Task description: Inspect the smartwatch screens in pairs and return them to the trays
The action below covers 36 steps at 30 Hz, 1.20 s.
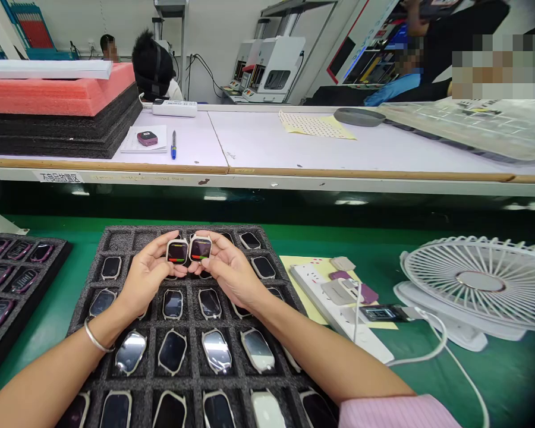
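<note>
In my left hand (154,267) is a smartwatch case (177,252) with a pale frame, gripped between thumb and fingers. My right hand (227,267) grips a second, similar smartwatch case (200,249) right beside it. Both screens face me, lit with red, green and yellow marks on black. The two cases are held close together above a dark foam tray (151,336). Several strapless watch cases, such as one with a dark screen (172,351), lie in the tray's compartments, and my forearms cover part of it.
At left is another foam tray (35,297) of purple-framed watches. To the right lie a white power strip (339,309), a cabled device (383,313) and a white fan (479,282). A shelf (258,139) behind bears foam sheets (57,98), a pen (173,145) and a small purple watch case (147,138).
</note>
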Tool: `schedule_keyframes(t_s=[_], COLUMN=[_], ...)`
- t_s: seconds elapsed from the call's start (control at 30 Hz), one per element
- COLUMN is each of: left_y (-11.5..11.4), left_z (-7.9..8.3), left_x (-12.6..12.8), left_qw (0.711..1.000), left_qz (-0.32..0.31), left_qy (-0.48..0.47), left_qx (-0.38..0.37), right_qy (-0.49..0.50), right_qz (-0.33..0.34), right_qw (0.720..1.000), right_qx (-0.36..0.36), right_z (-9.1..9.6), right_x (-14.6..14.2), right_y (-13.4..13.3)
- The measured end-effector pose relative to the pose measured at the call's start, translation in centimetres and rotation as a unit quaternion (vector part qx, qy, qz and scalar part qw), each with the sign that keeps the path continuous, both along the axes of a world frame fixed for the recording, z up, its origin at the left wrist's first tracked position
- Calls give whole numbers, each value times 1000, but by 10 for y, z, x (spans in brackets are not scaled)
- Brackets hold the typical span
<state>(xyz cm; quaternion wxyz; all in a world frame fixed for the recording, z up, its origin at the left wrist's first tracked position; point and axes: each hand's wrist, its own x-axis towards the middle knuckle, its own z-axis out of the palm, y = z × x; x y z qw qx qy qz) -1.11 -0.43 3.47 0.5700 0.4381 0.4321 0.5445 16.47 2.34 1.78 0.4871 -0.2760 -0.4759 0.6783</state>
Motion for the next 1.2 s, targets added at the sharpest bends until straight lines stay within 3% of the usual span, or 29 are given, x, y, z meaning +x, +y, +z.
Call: schedule_keyframes(t_s=[0.17,0.3,0.67,0.83,1.0,1.2], left_y=[4,8,15,21,25,26], left_z=[3,17,97,123,137,143], left_x=[-2,-1,9,13,16,17], left_qw=[1000,999,987,979,970,967], left_qz=[1,4,7,16,14,22], left_qy=[8,3,-21,-28,-37,-56], left_qx=[18,42,157,203,239,249], right_qy=[10,20,69,81,83,91], right_qz=[-3,-6,-4,-16,-21,-25], right_qw=[1000,1000,990,982,976,975], right_qx=[3,16,125,171,201,202], right_z=[7,22,102,131,147,157], right_x=[-1,-2,1,1,1,-3], right_y=[4,9,26,29,32,33])
